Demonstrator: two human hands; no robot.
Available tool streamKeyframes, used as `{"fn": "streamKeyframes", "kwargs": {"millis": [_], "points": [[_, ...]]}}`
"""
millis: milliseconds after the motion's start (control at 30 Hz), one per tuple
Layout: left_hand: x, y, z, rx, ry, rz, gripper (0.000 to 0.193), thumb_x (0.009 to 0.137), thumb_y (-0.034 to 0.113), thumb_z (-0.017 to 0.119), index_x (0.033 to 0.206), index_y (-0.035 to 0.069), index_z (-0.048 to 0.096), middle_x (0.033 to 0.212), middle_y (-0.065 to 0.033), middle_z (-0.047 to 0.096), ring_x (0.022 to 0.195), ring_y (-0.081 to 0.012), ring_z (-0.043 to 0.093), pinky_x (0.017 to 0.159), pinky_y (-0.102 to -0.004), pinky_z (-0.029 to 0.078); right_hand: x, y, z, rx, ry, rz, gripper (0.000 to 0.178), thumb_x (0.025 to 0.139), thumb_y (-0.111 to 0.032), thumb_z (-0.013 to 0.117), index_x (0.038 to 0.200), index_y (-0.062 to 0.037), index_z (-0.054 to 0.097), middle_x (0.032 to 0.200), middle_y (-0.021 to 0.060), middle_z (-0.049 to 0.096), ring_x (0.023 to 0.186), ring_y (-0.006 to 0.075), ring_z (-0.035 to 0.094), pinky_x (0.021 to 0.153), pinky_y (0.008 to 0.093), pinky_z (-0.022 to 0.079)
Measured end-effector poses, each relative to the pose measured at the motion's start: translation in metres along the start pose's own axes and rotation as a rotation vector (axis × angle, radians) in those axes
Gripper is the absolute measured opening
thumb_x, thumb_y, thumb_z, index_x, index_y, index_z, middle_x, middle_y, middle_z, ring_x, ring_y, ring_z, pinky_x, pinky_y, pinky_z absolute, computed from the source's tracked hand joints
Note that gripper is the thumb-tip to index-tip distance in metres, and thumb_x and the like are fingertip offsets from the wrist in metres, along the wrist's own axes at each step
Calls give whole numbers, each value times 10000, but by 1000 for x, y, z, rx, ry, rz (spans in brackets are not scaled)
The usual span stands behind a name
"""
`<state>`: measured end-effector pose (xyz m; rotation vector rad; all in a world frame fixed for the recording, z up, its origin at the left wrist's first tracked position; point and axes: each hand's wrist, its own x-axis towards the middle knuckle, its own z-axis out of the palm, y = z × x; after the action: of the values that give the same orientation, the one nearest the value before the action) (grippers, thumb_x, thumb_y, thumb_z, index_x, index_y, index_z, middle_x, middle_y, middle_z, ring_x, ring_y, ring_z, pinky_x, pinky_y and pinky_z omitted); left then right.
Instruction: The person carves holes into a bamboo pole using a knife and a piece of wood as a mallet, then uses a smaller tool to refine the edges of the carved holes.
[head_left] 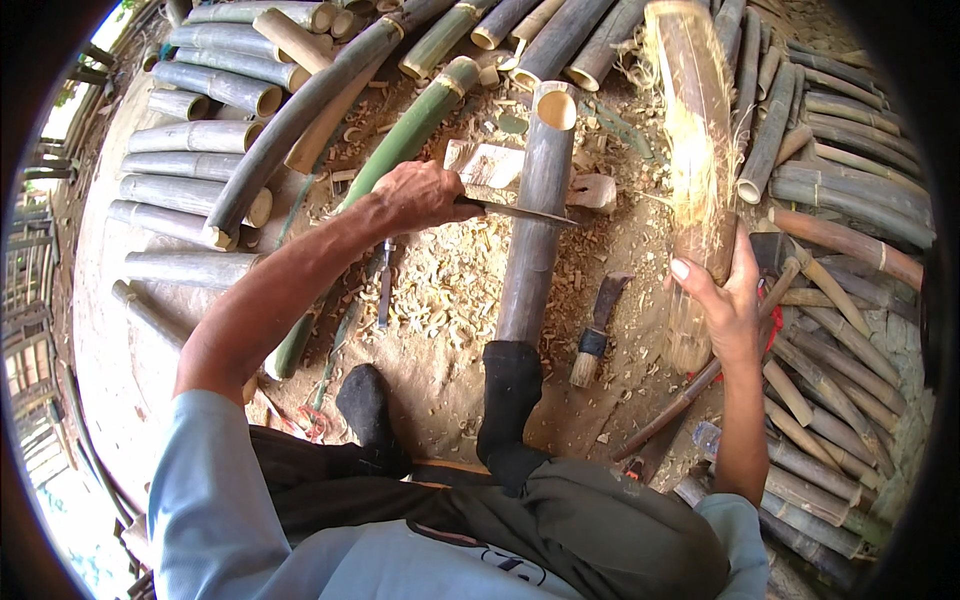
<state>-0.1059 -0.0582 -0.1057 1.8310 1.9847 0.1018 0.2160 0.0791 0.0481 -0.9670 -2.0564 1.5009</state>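
Note:
My left hand (415,195) is closed around the handle of a knife (525,212), its narrow blade lying across a grey bamboo pole (532,250). The handle is mostly hidden in my fist. That pole points away from me, its hollow cut end at the far side, and my right foot in a black sock (512,380) presses on its near end. My right hand (722,290) grips the near part of a thick, pale bamboo piece (690,140) with a frayed, fibrous surface, which stands out to the right of the pole.
Wood shavings (430,290) cover the ground. A chisel (386,285) lies left of the pole, a short-handled blade tool (598,330) right of it. Beyond are a green bamboo pole (410,130) and a pale wood block (485,163). Stacked bamboo (190,165) lines both sides.

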Motion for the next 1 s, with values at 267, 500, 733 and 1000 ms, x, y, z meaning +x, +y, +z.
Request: {"fn": "streamKeyframes", "kwargs": {"millis": [267,500,733,1000], "points": [[9,1,2,73,-70,-58,578,908,620,604,838,68,761,567,-105,630,529,-265,644,563,-435,546,46,5,28,-648,-441,415,558,814,-193,728,1231,38,439,1161,244,603,987,328,669,876,409,585],[13,-2,-3,8,-88,-31,590,899,623,618,856,54,766,587,-126,641,545,-271,652,579,-444,549,39,-12,33,-32,123,-372,698,826,-209,745,1363,71,398,1275,258,563,1106,265,636,880,368,580],[16,-4,-4,14,-164,-37,693,888,697,567,794,35,749,589,-123,637,558,-268,664,576,-450,552,72,-27,6,-387,-381,214,793,727,-280,818,1331,77,451,1229,217,596,1137,298,604,1013,388,507],[25,-3,1,-53,-274,17,691,893,692,563,725,42,725,558,-78,611,519,-234,610,533,-424,516,40,30,58,-284,-57,-93,608,828,-232,746,1277,65,463,1016,183,639,961,259,661,799,386,584]]}}
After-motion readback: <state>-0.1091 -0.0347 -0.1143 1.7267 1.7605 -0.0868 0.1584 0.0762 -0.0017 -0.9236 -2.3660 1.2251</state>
